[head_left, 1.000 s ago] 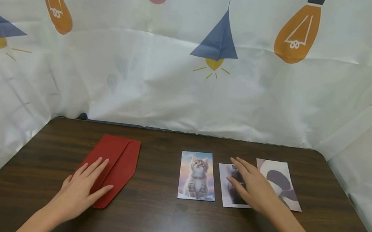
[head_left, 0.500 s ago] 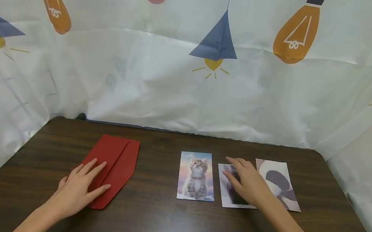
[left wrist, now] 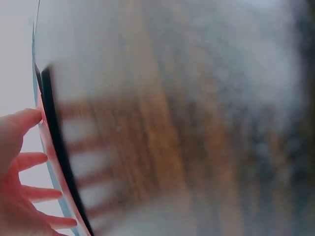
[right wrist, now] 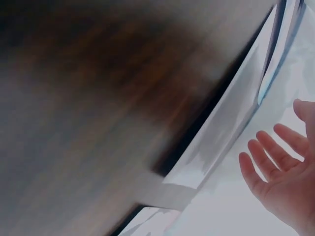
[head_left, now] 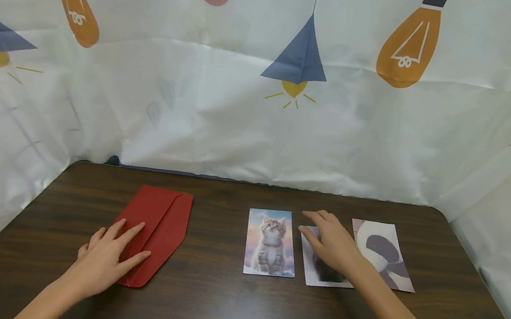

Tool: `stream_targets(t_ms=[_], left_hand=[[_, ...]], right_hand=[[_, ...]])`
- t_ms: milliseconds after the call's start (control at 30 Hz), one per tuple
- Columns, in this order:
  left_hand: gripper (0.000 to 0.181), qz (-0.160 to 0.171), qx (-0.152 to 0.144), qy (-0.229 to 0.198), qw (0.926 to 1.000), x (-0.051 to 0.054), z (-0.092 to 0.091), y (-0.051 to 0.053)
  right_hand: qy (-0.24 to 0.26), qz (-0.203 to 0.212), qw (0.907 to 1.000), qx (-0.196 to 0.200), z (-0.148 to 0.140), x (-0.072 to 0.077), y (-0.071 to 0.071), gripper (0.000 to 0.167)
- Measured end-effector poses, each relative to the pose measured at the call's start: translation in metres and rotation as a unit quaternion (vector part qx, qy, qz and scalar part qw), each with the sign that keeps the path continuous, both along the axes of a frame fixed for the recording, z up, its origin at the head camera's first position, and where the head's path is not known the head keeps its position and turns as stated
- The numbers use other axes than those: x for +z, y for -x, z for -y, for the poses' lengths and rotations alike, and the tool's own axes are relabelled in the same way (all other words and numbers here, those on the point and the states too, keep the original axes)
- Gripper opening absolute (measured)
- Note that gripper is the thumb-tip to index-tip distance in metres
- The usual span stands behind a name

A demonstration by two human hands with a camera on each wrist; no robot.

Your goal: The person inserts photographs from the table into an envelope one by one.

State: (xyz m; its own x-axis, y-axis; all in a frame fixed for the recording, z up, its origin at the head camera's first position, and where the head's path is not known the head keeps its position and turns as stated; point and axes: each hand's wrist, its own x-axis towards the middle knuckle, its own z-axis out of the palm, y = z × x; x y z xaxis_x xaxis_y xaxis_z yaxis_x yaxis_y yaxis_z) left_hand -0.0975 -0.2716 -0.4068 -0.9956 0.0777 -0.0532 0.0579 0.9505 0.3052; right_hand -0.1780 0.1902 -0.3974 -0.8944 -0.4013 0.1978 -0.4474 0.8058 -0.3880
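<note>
A red envelope [head_left: 167, 229] lies on the left of the dark wooden table, its pointed flap side toward the right. My left hand [head_left: 101, 263] is spread over its near left part, fingers straight. In the left wrist view the fingertips [left wrist: 53, 192] come right up to the envelope. On the right, my right hand [head_left: 334, 244] hovers over a picture card [head_left: 317, 277] with a dark figure, hiding much of it. Its relaxed fingers [right wrist: 266, 160] hold nothing and are apart from the cards in the right wrist view. A kitten card [head_left: 271, 243] lies left of this hand.
Behind my right wrist lies another card [head_left: 385, 248] with grey and white rounded shapes, partly covered by the forearm. A white curtain [head_left: 223, 111] printed with lamps stands behind the table [head_left: 215, 306] and at its sides.
My right hand has drifted left across the dark-figure card, toward the kitten card, uncovering more of the grey-and-white card. My left hand has slid slightly left and nearer. The envelope and cards stay put.
</note>
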Motion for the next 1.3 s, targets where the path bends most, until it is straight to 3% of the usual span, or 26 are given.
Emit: stream_targets(t_ms=[233,600,1000,1300], left_hand=[[0.076,0.005,0.009,0.005,0.9999,0.002,0.001,0.002],[0.066,-0.015,0.015,-0.005,0.9998,0.004,0.003,0.009],[0.080,-0.004,0.039,-0.025,0.9989,0.006,0.009,0.017],[0.089,0.025,0.061,-0.051,0.9965,0.010,0.015,0.023]], right_hand=[[0.010,0.022,0.9997,0.007,0.006,0.000,0.012,0.039],[0.017,0.057,0.9982,0.006,0.012,-0.003,0.030,0.037],[0.028,0.082,0.9962,0.009,0.019,-0.006,0.042,0.034],[0.029,0.105,0.9940,0.010,0.026,-0.005,0.048,0.034]])
